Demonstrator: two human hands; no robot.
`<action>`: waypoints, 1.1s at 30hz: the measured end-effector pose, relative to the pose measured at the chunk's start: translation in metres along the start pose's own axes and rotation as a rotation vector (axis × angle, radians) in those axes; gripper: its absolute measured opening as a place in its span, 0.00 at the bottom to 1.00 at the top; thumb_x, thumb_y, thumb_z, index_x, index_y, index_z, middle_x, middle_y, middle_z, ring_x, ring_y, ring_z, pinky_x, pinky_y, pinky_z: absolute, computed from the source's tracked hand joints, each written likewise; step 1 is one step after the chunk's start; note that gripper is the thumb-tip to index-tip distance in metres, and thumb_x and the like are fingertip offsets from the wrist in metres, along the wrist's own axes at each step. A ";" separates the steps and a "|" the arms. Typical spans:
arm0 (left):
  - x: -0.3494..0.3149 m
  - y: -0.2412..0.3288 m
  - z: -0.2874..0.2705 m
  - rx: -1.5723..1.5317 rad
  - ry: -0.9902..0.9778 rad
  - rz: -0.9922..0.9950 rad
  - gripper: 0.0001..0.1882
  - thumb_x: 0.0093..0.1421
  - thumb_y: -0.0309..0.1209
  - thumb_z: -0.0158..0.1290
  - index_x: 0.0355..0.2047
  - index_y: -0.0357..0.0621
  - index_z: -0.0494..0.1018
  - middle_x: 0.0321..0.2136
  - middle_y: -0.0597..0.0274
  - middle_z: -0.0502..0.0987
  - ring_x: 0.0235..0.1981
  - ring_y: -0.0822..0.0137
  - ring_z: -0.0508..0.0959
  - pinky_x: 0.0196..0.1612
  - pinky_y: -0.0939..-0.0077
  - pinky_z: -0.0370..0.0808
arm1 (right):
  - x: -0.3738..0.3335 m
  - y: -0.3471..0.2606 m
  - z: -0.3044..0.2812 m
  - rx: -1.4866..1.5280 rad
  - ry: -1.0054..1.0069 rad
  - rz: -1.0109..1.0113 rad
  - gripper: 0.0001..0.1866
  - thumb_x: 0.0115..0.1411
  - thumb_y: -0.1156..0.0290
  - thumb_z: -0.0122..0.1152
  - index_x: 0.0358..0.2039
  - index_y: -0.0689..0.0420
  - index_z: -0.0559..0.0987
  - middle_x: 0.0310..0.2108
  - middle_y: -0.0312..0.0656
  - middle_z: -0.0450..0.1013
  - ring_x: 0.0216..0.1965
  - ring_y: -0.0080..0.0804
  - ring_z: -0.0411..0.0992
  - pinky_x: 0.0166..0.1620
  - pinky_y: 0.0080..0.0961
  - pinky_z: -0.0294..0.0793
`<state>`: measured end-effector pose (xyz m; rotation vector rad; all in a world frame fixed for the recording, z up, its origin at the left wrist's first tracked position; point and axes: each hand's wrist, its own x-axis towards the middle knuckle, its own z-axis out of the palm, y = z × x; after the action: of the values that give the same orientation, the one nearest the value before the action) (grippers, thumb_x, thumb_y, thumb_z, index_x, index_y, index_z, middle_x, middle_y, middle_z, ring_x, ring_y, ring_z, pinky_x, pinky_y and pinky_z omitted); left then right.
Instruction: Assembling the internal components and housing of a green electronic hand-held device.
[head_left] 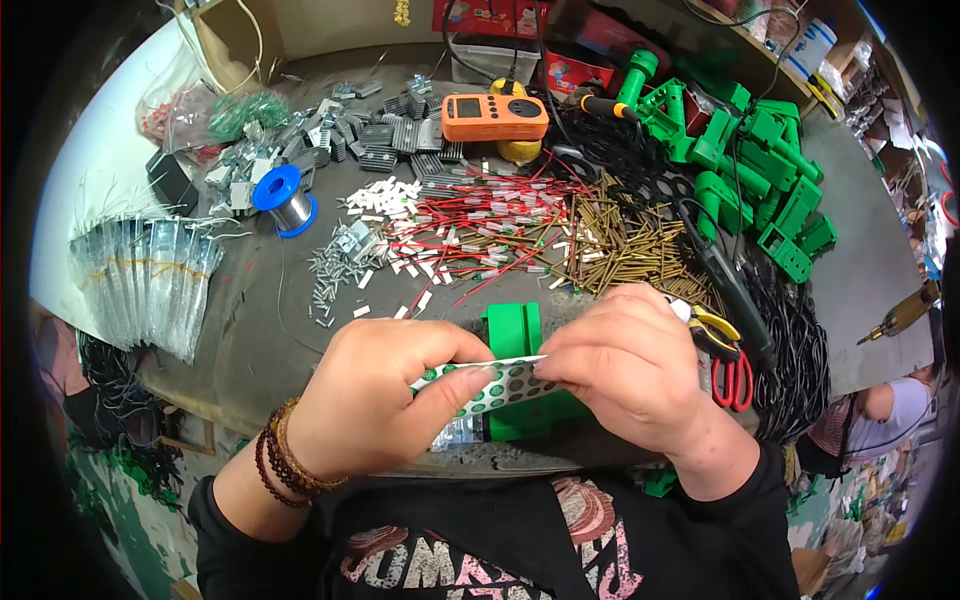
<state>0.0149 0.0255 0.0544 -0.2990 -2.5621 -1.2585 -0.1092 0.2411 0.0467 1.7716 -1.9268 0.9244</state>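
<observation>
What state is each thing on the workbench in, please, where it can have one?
White sheet of round green stickers: pinched by left hand and right hand.
Green plastic housing: partly hidden beneath the sheet.
Blue spool of silvery wire: a strand drawn off.
Orange handheld meter: face up, display unreadable.
Clear plastic bags: bundled.

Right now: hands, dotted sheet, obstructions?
Left hand and right hand both pinching dotted sheet. Green housing beneath, partly hidden. Yellow-handled pliers beside right hand, possible snag.
</observation>
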 end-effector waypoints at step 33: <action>-0.067 -0.023 0.047 0.651 0.084 0.455 0.14 0.48 0.34 0.61 0.37 0.54 0.79 0.38 0.63 0.76 0.36 0.63 0.76 0.34 0.69 0.69 | 0.034 0.015 -0.016 0.966 -0.763 0.857 0.13 0.63 0.70 0.64 0.45 0.61 0.75 0.29 0.34 0.79 0.32 0.20 0.76 0.38 0.23 0.75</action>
<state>0.0640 0.0448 -0.0122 -0.6141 -2.4658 -0.2520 -0.1316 0.2272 0.0772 1.8859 -3.2342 1.9134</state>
